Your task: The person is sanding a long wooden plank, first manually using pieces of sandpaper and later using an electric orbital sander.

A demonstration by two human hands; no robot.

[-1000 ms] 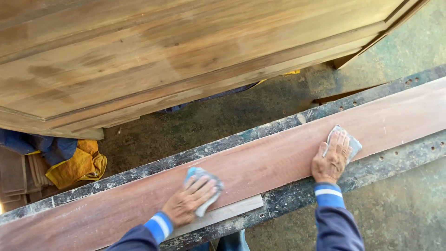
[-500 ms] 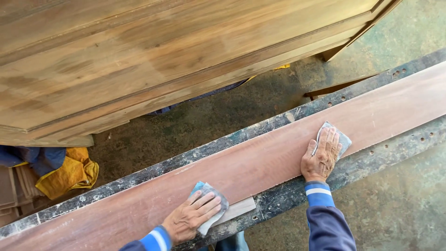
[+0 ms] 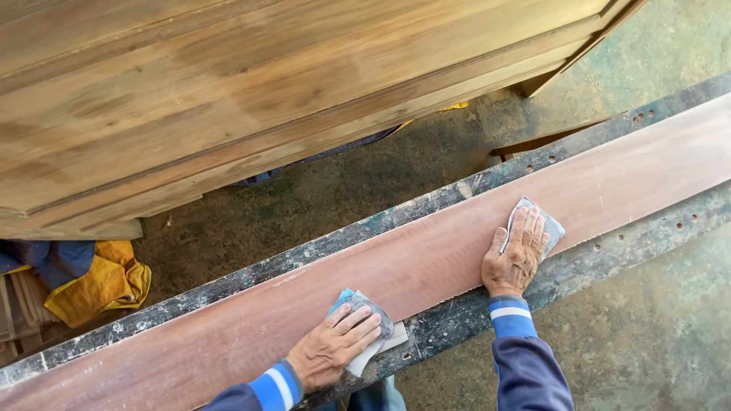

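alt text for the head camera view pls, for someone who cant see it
Seen from above, a person presses both hands flat on a long reddish wooden board, the left hand and right hand each on a folded grey abrasive sheet. The board lies on a paint-spattered bench, with a large wooden panel and a yellow cloth beyond.

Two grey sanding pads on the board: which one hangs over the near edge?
The pad under the left hand: that sanding pad overlaps the near edge of the reddish board. The one under the right hand, pad, lies wholly on the board.
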